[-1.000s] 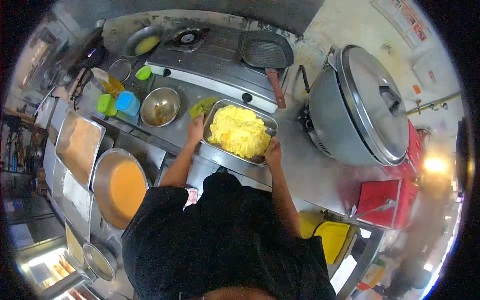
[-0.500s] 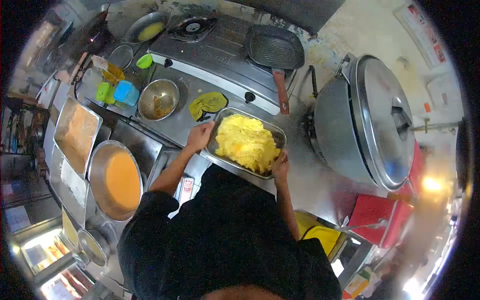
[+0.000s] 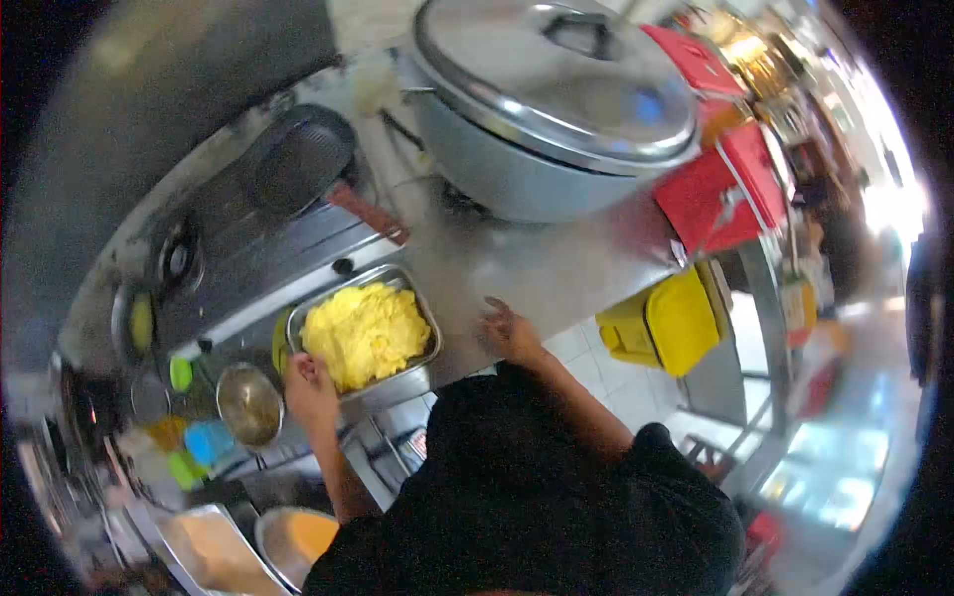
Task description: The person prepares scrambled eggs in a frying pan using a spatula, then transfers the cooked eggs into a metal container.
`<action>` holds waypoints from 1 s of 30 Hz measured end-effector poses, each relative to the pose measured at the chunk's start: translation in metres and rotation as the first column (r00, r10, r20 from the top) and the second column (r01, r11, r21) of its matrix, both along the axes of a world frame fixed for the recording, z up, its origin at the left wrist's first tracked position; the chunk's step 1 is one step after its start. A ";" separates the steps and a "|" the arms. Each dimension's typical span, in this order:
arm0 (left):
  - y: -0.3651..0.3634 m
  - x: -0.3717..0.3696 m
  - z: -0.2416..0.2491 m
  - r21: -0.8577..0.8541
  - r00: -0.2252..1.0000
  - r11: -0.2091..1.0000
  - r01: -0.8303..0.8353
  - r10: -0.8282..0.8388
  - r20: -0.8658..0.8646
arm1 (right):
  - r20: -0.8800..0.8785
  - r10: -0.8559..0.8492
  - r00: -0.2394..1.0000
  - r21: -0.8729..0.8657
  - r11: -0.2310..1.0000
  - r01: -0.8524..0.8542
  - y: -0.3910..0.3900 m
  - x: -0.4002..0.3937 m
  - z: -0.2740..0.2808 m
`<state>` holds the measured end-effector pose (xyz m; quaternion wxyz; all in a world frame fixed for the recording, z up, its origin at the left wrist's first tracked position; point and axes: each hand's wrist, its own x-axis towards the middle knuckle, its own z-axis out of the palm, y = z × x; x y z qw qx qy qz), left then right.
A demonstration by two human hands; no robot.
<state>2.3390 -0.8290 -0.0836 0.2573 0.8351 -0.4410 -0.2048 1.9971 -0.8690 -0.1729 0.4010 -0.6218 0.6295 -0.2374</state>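
Observation:
A rectangular metal tray heaped with yellow scrambled egg sits at the front of the steel counter. My left hand is at its near left corner, fingers curled around the rim. To the right of the tray, apart from it, my right hand hovers over the counter's front edge with fingers spread and nothing in them. It is slightly blurred. Just behind the tray is the stove, where a ridged grill pan with a brown handle rests.
A large lidded pot stands at the back right, beside a red box. Below the counter is a yellow bin. To the left are a steel bowl, a blue container and a basin of orange liquid.
My right hand has let go of the tray and moved away to the right. The left hand stays on the tray. My view has turned right, bringing the pot and yellow bin further in.

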 end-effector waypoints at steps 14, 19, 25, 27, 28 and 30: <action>0.020 -0.290 0.031 -0.123 0.324 0.313 0.942 -0.942 0.087 | -0.387 -0.921 -0.044 0.772 -0.350 0.531 0.673 -0.183 -0.305; 0.045 -0.410 -0.171 0.077 -0.280 -0.299 0.951 -0.941 -0.190 | -0.376 -0.923 -0.087 0.860 -0.382 0.337 0.729 -0.076 -0.437; 0.176 -0.559 -0.223 0.354 -0.538 -0.646 0.676 -0.761 -0.362 | -0.123 -0.660 -0.741 0.840 -0.467 0.277 0.751 -0.045 -0.281; 0.189 -0.590 -0.238 0.413 -0.549 -0.679 0.607 -0.734 -0.400 | -0.129 -0.497 -0.858 0.786 -0.579 0.217 0.767 -0.038 -0.265; 0.193 -0.608 -0.247 0.437 -0.552 -0.686 0.582 -0.728 -0.407 | -0.118 -0.368 -0.923 0.721 -0.671 0.175 0.771 -0.044 -0.259; 0.211 -0.644 -0.257 0.478 -0.549 -0.687 0.547 -0.726 -0.415 | -0.054 -0.309 -0.950 0.670 -0.716 0.195 0.784 -0.052 -0.255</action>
